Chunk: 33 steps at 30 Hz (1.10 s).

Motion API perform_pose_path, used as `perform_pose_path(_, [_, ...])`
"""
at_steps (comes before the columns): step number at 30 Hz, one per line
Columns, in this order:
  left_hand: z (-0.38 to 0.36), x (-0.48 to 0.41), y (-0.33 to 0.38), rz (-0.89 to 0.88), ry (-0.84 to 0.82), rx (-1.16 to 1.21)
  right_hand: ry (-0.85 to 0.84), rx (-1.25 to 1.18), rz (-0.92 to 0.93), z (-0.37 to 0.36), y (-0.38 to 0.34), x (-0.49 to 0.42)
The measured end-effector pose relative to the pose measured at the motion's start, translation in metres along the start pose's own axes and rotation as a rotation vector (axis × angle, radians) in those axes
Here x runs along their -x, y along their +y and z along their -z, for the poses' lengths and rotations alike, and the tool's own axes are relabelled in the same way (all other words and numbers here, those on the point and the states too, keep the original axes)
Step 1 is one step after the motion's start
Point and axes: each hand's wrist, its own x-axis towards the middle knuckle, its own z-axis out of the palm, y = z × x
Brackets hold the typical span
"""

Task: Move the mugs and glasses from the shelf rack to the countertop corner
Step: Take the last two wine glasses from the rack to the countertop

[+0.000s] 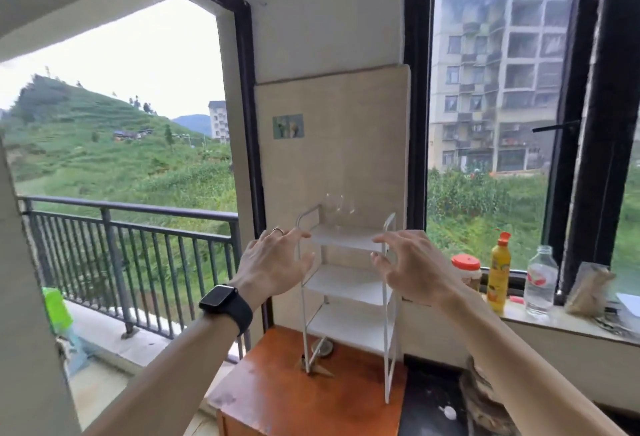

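A white three-tier shelf rack (346,283) stands on an orange-brown cabinet top (277,394) against the tiled wall. Clear glasses (339,205), hard to make out, sit at the back of the top tier. My left hand (273,262), with a ring and a black watch on the wrist, hovers open at the rack's left upright, level with the top tier. On the other side my right hand (408,266) is spread open by the right upright, fingers pointing left. Neither hand holds anything. The two lower tiers look bare.
A round metal object (322,347) lies under the rack. On the window sill to the right stand a red-lidded jar (467,271), a yellow bottle (498,273) and a clear water bottle (540,280). A dark countertop (429,404) adjoins the cabinet. A balcony railing (131,248) is at left.
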Motion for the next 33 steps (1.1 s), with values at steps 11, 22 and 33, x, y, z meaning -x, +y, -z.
perform_pose_path(11, [-0.096, -0.192, -0.078, -0.109, -0.063, 0.084, 0.02, 0.064, -0.145, -0.103, 0.036, -0.154])
perform_pose_path(22, [-0.201, -0.366, -0.113, 0.018, -0.232, 0.636, 0.145, -0.282, -0.522, -0.199, 0.07, -0.308])
perform_pose_path(33, [-0.26, -0.422, -0.098, 0.249, -0.375, 1.117, 0.15, -0.812, -0.697, -0.258, 0.114, -0.358])
